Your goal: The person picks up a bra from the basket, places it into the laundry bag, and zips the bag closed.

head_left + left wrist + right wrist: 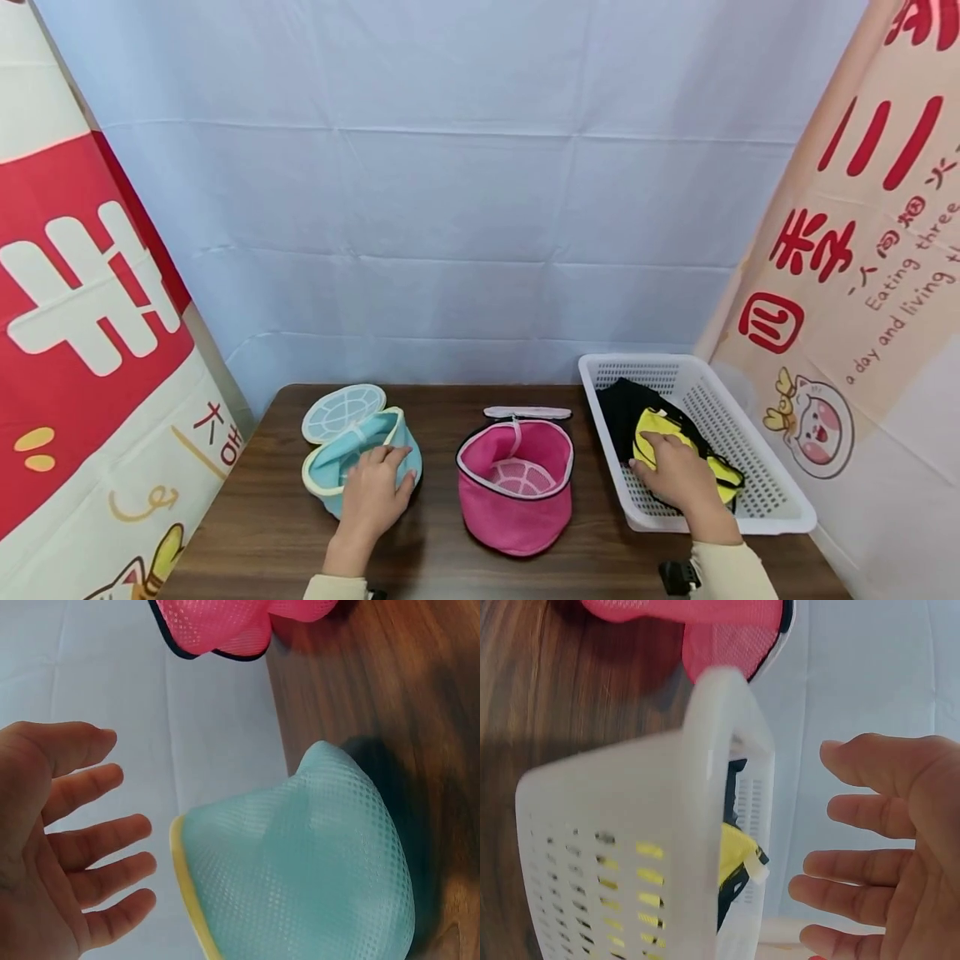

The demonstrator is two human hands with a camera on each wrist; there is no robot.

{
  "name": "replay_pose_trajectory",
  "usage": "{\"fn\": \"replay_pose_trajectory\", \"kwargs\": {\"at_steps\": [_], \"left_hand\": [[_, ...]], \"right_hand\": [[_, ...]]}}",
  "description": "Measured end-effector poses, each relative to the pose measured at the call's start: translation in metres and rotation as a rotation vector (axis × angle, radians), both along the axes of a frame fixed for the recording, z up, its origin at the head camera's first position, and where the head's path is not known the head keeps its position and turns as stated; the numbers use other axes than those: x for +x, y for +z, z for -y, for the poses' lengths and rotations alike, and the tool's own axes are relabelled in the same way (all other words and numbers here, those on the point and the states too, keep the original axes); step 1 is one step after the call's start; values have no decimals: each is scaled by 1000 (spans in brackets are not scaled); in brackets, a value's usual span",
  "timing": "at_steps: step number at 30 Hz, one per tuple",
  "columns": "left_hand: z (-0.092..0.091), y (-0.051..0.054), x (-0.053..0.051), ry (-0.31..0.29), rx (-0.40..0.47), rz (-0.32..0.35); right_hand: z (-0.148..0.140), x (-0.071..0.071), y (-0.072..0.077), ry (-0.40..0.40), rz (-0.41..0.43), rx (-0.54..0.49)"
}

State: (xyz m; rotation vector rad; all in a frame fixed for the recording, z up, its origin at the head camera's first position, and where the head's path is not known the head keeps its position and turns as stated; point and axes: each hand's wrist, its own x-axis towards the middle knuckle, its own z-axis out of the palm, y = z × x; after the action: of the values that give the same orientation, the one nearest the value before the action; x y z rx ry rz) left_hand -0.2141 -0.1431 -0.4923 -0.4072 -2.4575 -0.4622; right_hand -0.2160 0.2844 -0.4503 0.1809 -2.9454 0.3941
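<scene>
Bag [300, 862], blue: mouth up
Cloth [652, 421]: lengthwise far-left to near-right
Left hand [372, 496]: fingers loose
Right hand [682, 477]: fingers loose

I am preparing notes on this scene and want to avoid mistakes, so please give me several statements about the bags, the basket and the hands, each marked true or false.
1. The pink bag stands between the light blue bag and the white basket. True.
2. The lid of the light blue bag is closed. False: the lid is open, folded back on the far side.
3. In the white basket, the yellow item lies over the black item. True.
4. The left hand grips the yellow item. False: the left hand is over the light blue bag and holds nothing.
5. The right hand is over the white basket, holding nothing. True.
</scene>
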Motion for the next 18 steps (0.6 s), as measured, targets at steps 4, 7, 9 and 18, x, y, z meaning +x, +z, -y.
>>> {"fn": "replay_pose_trajectory", "kwargs": {"at_steps": [4,7,9,18], "left_hand": [[-4,0,-2,-20,-4,-9],[-7,0,-4,-31,-13,-8],[-10,-2,-5,-34,-13,-3],[-25,-7,-11,-71,43,84]], "right_hand": [[-8,-3,3,-7,41,-4],[-13,-5,5,-2,57,-2],[-16,-7,5,2,68,-5],[-28,-18,-1,29,95,-2]]}}
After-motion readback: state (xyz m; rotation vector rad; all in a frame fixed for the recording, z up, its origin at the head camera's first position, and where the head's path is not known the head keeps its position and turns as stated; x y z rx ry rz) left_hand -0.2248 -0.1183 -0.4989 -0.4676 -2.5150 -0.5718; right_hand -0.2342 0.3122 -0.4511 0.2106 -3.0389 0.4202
